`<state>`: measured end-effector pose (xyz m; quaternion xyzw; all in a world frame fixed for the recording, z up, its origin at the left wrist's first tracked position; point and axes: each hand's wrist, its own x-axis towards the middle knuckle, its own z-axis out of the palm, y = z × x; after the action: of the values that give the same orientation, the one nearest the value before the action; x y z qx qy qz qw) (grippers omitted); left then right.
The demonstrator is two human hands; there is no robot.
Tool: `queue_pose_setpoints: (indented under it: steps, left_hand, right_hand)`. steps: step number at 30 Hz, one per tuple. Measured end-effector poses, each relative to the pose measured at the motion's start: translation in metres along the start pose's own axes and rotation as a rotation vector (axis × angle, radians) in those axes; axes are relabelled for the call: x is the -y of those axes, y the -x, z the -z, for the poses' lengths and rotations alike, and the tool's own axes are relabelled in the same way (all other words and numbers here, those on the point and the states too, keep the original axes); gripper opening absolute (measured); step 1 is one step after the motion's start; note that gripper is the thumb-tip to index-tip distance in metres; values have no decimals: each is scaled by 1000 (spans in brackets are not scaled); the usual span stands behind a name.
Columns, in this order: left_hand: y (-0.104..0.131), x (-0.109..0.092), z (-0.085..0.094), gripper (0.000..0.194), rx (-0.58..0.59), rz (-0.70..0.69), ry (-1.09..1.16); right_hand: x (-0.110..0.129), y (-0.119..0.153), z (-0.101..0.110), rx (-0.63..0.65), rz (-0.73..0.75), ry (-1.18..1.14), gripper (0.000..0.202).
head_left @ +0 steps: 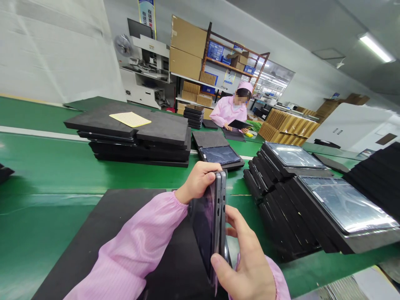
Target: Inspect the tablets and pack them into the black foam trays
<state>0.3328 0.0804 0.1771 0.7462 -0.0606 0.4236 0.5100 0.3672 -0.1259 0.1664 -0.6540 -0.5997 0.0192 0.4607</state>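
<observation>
Two dark tablets (203, 227) stand on edge, side by side, above a black foam sheet (103, 233). Their narrow sides with port openings face me. My left hand (200, 180) is closed around the far top end of the pair, thumb on the edge. At the near lower end, my right hand (246, 254) grips the tablets, its thumb on the edge and its fingers behind the right-hand tablet. A glossy screen shows on the left-hand tablet; the outer face of the other is mostly hidden.
Black foam trays with film-covered tablets (290, 155) are stacked at right. A foam stack (162, 125) bearing a yellow sheet (131, 119) stands at left. Behind it lies a tray with one tablet (220, 154). Across the green table (62, 166), a co-worker (233, 109) holds a dark device.
</observation>
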Motion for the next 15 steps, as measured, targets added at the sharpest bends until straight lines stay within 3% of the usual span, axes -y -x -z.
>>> queue_pose_setpoints:
  steps: [7, 15]
  left_hand:
    - [-9, 10, 8, 78, -142, 82, -5]
    - [-17, 22, 9, 77, -190, 124, 5]
  right_hand:
    - [-13, -21, 2, 152, 67, -241, 52]
    - [-23, -30, 0, 116, 55, -259, 47]
